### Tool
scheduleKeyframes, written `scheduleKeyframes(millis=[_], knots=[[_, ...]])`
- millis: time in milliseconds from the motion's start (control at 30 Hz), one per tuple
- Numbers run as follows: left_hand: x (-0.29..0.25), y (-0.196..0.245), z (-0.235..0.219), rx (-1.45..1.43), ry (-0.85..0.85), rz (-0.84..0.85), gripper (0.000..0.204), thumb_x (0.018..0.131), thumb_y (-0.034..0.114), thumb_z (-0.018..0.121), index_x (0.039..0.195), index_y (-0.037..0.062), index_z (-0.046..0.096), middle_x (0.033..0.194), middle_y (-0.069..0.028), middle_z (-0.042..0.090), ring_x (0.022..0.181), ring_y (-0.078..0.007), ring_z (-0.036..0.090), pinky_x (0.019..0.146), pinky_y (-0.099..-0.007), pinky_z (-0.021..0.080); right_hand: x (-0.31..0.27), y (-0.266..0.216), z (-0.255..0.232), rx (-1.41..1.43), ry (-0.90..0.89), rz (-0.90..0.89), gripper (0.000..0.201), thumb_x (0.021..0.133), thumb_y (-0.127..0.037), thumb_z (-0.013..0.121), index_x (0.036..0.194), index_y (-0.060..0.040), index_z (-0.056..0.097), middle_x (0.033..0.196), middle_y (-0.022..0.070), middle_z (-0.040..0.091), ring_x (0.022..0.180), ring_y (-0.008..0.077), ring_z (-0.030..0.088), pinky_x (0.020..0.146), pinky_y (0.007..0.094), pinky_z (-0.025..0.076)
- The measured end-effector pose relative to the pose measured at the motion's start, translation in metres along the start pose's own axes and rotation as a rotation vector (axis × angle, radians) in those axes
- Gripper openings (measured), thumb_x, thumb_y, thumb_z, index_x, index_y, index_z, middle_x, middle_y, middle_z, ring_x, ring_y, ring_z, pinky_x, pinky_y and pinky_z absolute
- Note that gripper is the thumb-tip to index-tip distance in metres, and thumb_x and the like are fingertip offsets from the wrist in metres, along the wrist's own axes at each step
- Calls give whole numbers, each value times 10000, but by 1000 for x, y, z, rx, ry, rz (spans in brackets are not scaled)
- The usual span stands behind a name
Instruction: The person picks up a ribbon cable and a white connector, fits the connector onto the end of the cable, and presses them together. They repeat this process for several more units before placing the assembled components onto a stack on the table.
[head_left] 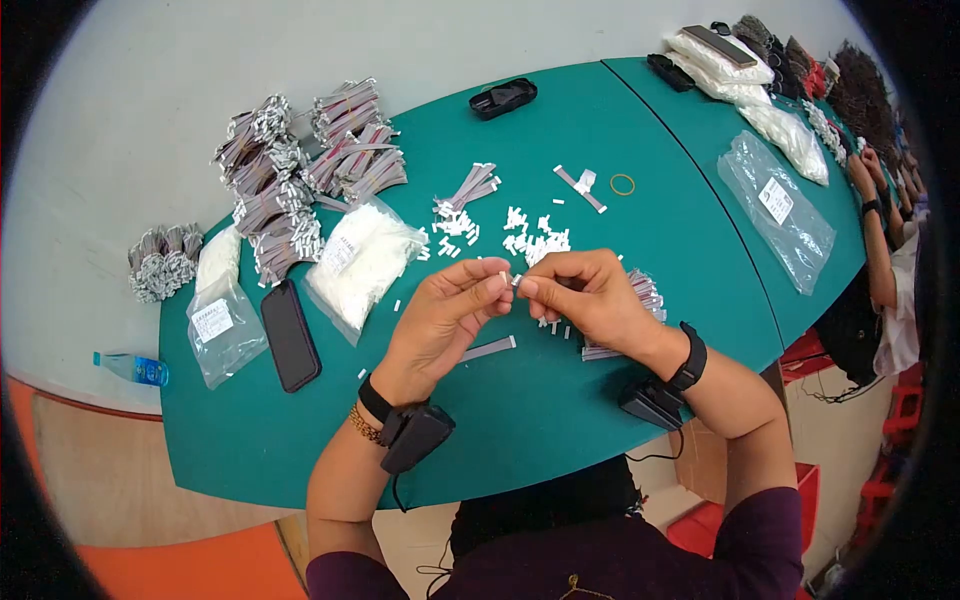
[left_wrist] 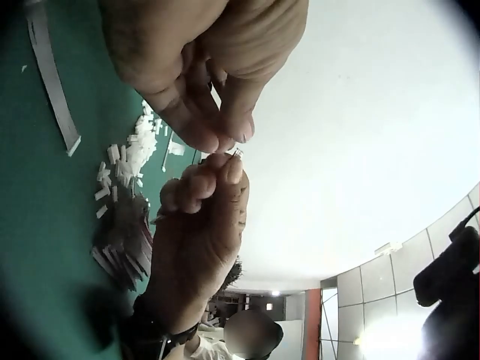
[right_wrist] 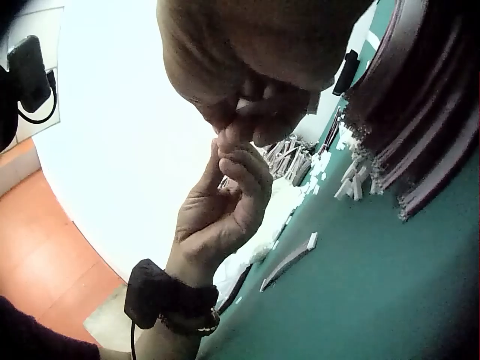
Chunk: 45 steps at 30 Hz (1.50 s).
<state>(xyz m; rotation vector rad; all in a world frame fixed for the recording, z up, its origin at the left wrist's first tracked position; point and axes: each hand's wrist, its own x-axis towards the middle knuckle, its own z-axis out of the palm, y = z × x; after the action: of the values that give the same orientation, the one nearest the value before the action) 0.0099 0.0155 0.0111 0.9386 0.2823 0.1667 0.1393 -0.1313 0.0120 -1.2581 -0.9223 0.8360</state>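
Observation:
My left hand and right hand meet fingertip to fingertip above the table. Between its thumb and forefinger the left hand pinches a small white plastic piece. The right hand pinches a small white connector, close against that piece; I cannot tell whether a cable hangs from it, as the fingers cover most of it. In the left wrist view the connector shows at the right thumb tip. Below the hands lies a single grey ribbon cable with a white end.
Loose white connectors lie beyond the hands. A ribbon cable stack sits by the right wrist, with bigger bundles at the back left. Around them are a bag of white pieces, a phone and a bottle.

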Motion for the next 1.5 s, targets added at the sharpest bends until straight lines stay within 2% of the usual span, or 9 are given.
scheduleKeyframes(millis=[200,400,600,900,1100,1200,1500], knots=[[0,3,-4,14,-15,4,254,862,89,614,1083,-34,595,893,-61,628,802,-122,592,751,-247,489,0,-4,-1,-13,-14,8,158,876,-150,600,792,-25,650,628,-18,584,556,17,488,483,177,372],[-1,5,-1,114,-17,50,232,865,86,608,1066,-28,613,876,-52,628,773,-103,577,727,-227,477,0,-4,-1,-3,-35,35,158,875,-160,607,794,-32,653,629,-18,584,556,21,486,481,180,370],[-2,4,2,139,-11,63,236,863,97,615,1067,-22,617,849,-32,620,753,-89,560,700,-218,459,-1,-6,-1,-28,-59,51,150,874,-143,610,838,-6,659,656,11,599,586,47,529,498,187,394],[-3,1,3,150,-12,66,225,867,98,611,1061,-13,623,845,-25,620,744,-82,552,697,-212,452,-1,-7,-1,-27,-64,35,150,873,-145,612,834,-9,663,659,12,600,598,48,529,515,193,392],[-3,2,5,140,-24,62,222,870,100,607,1061,-11,625,854,-30,626,748,-84,556,698,-211,453,-2,-7,-2,-38,-69,36,148,873,-140,610,841,-5,665,662,12,598,597,51,524,522,196,395],[-4,3,6,127,-24,55,222,869,97,606,1061,-14,622,863,-34,630,752,-86,559,702,-211,454,-2,-5,1,-13,-43,7,157,875,-163,605,803,-38,667,637,-18,578,570,24,475,490,185,355],[-4,3,6,115,-44,63,217,868,87,605,1056,-21,619,881,-42,628,760,-90,558,709,-214,453,-3,-6,2,-28,-31,-2,156,873,-153,606,795,-29,659,632,-20,574,564,22,472,487,184,355]])
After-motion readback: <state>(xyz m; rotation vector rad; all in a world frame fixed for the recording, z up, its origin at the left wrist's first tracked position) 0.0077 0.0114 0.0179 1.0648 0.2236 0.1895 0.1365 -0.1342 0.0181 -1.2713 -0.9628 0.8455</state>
